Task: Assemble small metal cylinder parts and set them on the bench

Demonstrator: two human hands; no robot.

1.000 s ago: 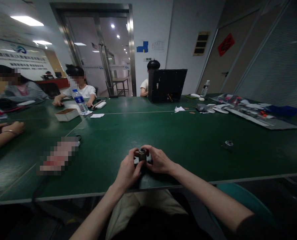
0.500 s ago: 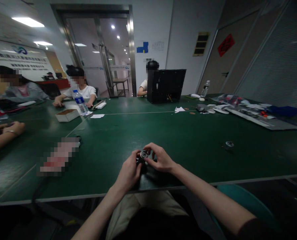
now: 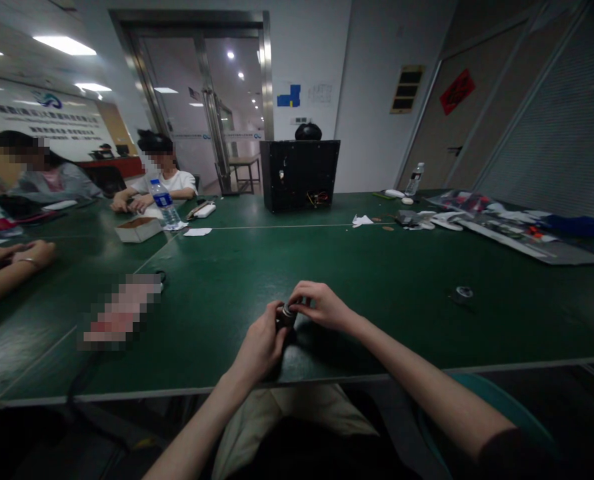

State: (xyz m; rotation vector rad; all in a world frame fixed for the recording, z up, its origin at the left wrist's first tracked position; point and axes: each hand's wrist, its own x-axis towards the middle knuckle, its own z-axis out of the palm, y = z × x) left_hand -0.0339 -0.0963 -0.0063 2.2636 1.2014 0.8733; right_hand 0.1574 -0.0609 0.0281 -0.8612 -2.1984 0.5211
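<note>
My left hand [image 3: 261,340] is closed around a small dark cylindrical part [image 3: 285,318] with a silvery ring at its top, held just above the near side of the green table. The thumb and fingers grip its sides. From the right, my right hand [image 3: 321,305] reaches over with its fingertips pinched at the part's silver rim. Fingers hide much of the part, and its exact kind cannot be made out. A similar small round piece [image 3: 463,293] with a silvery top lies on the table to the right.
A black box [image 3: 301,175] with loose wires stands at the far side, a person behind it. Bottle [image 3: 164,203], open carton [image 3: 139,230] and blurred-out flat item [image 3: 121,310] are at left. Trays with parts [image 3: 527,233] lie at right. Other people sit left; a co-worker's hands [image 3: 34,255] rest there.
The part has tipped so its ringed top no longer faces me. My right fingers have moved onto its rim. The black box has shifted left and turned.
</note>
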